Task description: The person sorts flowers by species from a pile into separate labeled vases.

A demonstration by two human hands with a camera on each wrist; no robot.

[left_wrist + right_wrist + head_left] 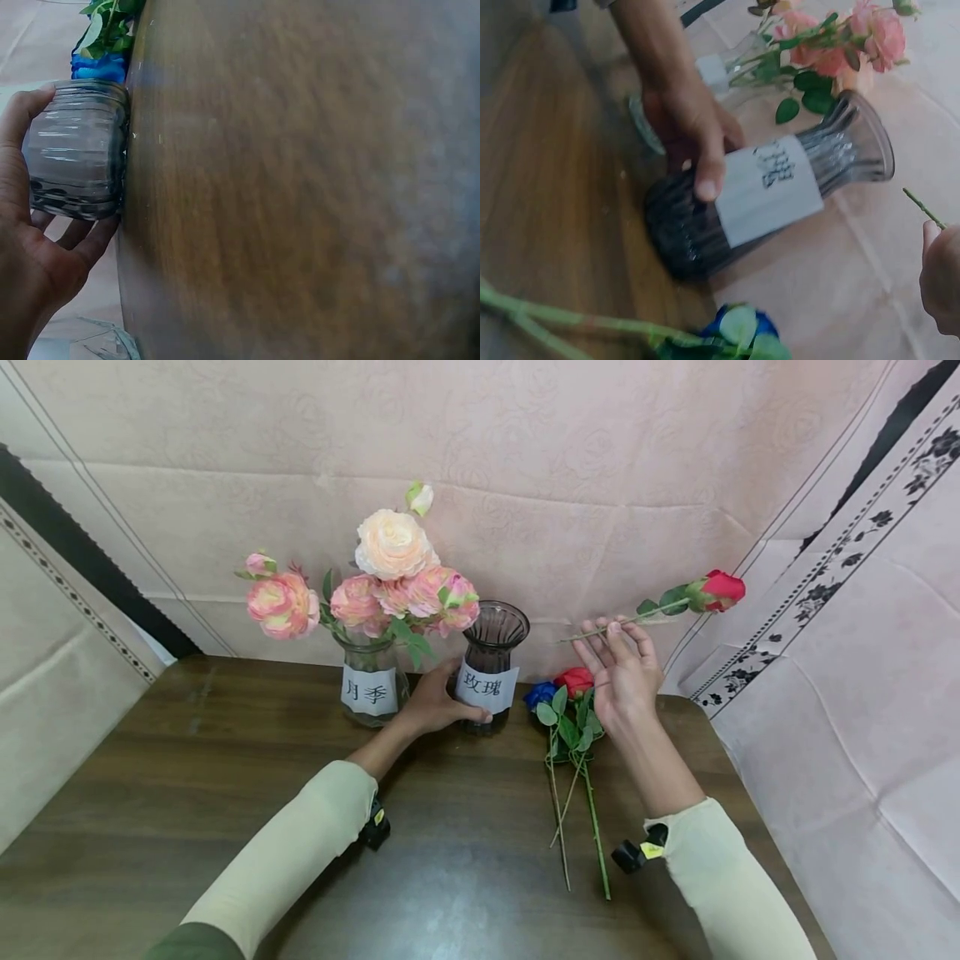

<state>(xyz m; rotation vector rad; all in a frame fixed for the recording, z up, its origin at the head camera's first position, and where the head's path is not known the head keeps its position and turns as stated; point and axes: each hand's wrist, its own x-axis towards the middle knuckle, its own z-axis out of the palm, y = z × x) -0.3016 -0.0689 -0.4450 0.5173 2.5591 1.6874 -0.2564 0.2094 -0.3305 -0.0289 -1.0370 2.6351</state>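
Observation:
My left hand (437, 700) grips the lower part of a dark glass vase (498, 631), thumb across its front beside a white paper label. The vase stands upright on the table, and its mouth holds no stem. Up and to the right of it, my right hand (624, 681) pinches the stem of a red rose (722, 591) between thumb and fingers. That rose lies nearly level, bloom to the right, cut end toward the vase. Below the right hand, another red rose (574, 681) and a blue rose (540, 695) lie on the table, their stems crossing.
Left of the dark vase stands a clear glass vase (369, 689) with a label, full of pink and cream flowers (397, 545). A pale patterned cloth (525, 485) hangs behind the wooden table (225, 777).

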